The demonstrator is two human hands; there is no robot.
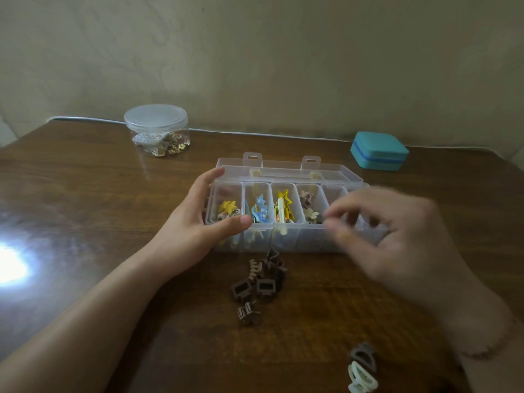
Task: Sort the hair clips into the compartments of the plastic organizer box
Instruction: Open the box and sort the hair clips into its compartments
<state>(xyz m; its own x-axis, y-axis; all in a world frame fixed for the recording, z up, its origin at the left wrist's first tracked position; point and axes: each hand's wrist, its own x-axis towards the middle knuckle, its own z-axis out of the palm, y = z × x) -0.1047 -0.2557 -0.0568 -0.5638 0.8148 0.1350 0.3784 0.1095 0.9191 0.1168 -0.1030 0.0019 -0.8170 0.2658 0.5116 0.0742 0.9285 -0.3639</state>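
Nearest me, brown claw-shaped hair clips [261, 282] lie heaped on glossy wood table [85, 194]. Beyond, my left hand [195, 219] clasps the clear ribbed organizer box [286, 239], long axis left-right; my blurred right hand [397, 239] hovers over it, grip unclear.

On my brown wooden table [85, 194], a clear round jar [156, 131] with a frosted lid stands far left near the wall [283, 52], holding small trinkets. A closed teal case [379, 150] sits far right. A white cable [255, 133] runs along the table's back edge.
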